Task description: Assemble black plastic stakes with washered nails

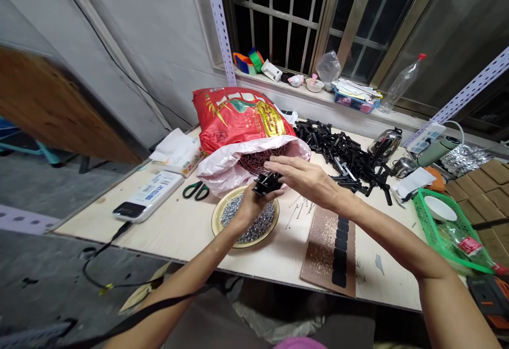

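Left hand (pixel 249 207) curls shut around a black part (pixel 267 183); right hand (pixel 307 180) lays nearly straight fingers over it, seemingly touching, above a plate (pixel 217 217) of screws (pixel 256 227)

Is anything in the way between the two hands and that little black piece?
Nothing visible. The left hand holds the black piece, and the right hand lies on it from above, over the plate of screws.

A: Any legible print, centre of frame?
B: Red sack (pixel 234 121): yellow panel with characters, too blurred to read.
A: White device (pixel 153 192), left?
B: Blue label, unreadable. Bottle (pixel 467 243), lower right: red label, likewise illegible.
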The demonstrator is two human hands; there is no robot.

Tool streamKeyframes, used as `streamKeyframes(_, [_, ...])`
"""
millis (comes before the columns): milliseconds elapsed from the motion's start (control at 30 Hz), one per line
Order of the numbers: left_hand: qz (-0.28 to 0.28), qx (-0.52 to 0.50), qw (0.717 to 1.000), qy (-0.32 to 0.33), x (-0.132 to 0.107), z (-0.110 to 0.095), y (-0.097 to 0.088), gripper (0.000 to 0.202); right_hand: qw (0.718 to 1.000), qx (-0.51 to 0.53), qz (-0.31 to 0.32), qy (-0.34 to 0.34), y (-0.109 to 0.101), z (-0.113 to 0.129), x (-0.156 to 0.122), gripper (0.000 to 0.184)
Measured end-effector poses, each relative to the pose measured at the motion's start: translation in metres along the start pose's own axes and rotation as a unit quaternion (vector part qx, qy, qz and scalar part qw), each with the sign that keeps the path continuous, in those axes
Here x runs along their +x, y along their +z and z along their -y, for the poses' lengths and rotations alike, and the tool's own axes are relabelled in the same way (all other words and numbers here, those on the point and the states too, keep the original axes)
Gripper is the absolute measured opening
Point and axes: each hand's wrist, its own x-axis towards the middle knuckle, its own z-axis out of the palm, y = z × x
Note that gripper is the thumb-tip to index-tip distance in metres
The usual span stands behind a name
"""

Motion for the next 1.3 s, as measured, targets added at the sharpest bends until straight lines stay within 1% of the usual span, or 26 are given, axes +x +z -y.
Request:
streamKeyframes(67, [0.004,-0.022,1.000,-0.001,0.000,0.001,-0.001,0.034,0.997,0.065,-0.035,-0.001,0.005,-0.001,-0.006,0.032])
streamKeyframes(133, [0.009,-0.035,0.999,-0.020,0.000,0.002,-0.001,0.035,0.994,0.098,-0.048,-0.002,0.012,-0.003,-0.011,0.030])
streamKeyframes(200, [-0.002,-0.063,0.996,-0.066,0.001,0.004,-0.001,0.037,0.993,0.089,-0.067,0.026,0.019,-0.010,-0.015,0.027])
streamKeyframes(233, [-0.019,-0.082,0.992,-0.095,0.002,0.005,-0.001,0.039,0.994,0.067,-0.069,0.055,0.023,-0.015,-0.018,0.025])
streamKeyframes(267, [-0.041,-0.100,0.987,-0.118,0.002,0.005,-0.002,0.042,0.994,0.037,-0.057,0.091,0.027,-0.020,-0.021,0.023])
streamKeyframes(300, [-0.066,-0.114,0.982,-0.133,0.002,0.004,-0.003,0.046,0.991,-0.002,-0.026,0.131,0.032,-0.026,-0.027,0.022])
streamKeyframes(333, [-0.089,-0.121,0.979,-0.139,0.001,0.002,-0.005,0.049,0.984,-0.046,0.034,0.171,0.039,-0.032,-0.033,0.022])
streamKeyframes(400, [-0.116,-0.120,0.976,-0.140,-0.001,-0.003,-0.008,0.053,0.948,-0.125,0.186,0.227,0.055,-0.042,-0.047,0.021])
streamKeyframes(433, [-0.116,-0.113,0.977,-0.141,-0.003,-0.006,-0.009,0.053,0.927,-0.151,0.247,0.239,0.064,-0.046,-0.053,0.020])
streamKeyframes(467, [-0.109,-0.105,0.978,-0.145,-0.005,-0.009,-0.010,0.052,0.911,-0.167,0.287,0.243,0.073,-0.048,-0.059,0.020])
streamKeyframes(500, [-0.100,-0.097,0.979,-0.148,-0.007,-0.012,-0.010,0.050,0.905,-0.174,0.307,0.239,0.081,-0.050,-0.064,0.019])
streamKeyframes(533, [-0.092,-0.090,0.981,-0.147,-0.008,-0.014,-0.010,0.048,0.905,-0.178,0.309,0.232,0.087,-0.052,-0.068,0.018])
streamKeyframes(600, [-0.083,-0.077,0.985,-0.131,-0.009,-0.017,-0.011,0.046,0.912,-0.185,0.294,0.217,0.094,-0.053,-0.072,0.017])
streamKeyframes(633, [-0.086,-0.074,0.987,-0.117,-0.009,-0.017,-0.012,0.046,0.915,-0.191,0.286,0.211,0.093,-0.054,-0.074,0.016])
streamKeyframes(700, [-0.096,-0.075,0.988,-0.095,-0.006,-0.016,-0.015,0.046,0.918,-0.205,0.267,0.208,0.086,-0.055,-0.076,0.017])
streamKeyframes(733, [-0.100,-0.076,0.988,-0.090,-0.003,-0.015,-0.017,0.047,0.924,-0.212,0.238,0.211,0.079,-0.054,-0.077,0.017])
streamKeyframes(767, [-0.102,-0.075,0.988,-0.089,-0.001,-0.013,-0.018,0.048,0.934,-0.215,0.192,0.210,0.071,-0.053,-0.076,0.018])
streamKeyframes(833, [-0.089,-0.071,0.989,-0.092,0.002,-0.010,-0.020,0.046,0.960,-0.207,0.058,0.182,0.051,-0.047,-0.069,0.019])
streamKeyframes(867, [-0.077,-0.068,0.991,-0.090,0.003,-0.009,-0.019,0.044,0.968,-0.198,-0.012,0.154,0.041,-0.042,-0.063,0.019])
streamKeyframes(900, [-0.059,-0.065,0.992,-0.085,0.003,-0.008,-0.018,0.041,0.972,-0.191,-0.067,0.119,0.031,-0.037,-0.055,0.019])
streamKeyframes(933, [-0.041,-0.064,0.994,-0.078,0.003,-0.008,-0.016,0.038,0.974,-0.189,-0.097,0.083,0.022,-0.031,-0.045,0.018])
streamKeyframes(967, [-0.023,-0.063,0.995,-0.071,0.004,-0.007,-0.013,0.036,0.974,-0.194,-0.107,0.051,0.014,-0.026,-0.035,0.018])
streamKeyframes(1000, [-0.008,-0.059,0.996,-0.066,0.004,-0.007,-0.011,0.034,0.973,-0.205,-0.101,0.024,0.007,-0.021,-0.025,0.019])
streamKeyframes(1100, [0.014,-0.029,0.997,-0.065,0.005,-0.007,-0.004,0.030,0.968,-0.246,-0.042,-0.034,-0.005,-0.011,-0.002,0.026])
streamKeyframes(1200, [0.023,0.008,0.997,-0.071,0.007,-0.007,-0.001,0.030,0.956,-0.282,0.001,-0.082,-0.010,-0.009,0.008,0.030])
streamKeyframes(1300, [0.038,0.013,0.996,-0.077,0.004,-0.009,-0.003,0.029,0.943,-0.305,0.030,-0.128,-0.014,-0.007,0.013,0.031])
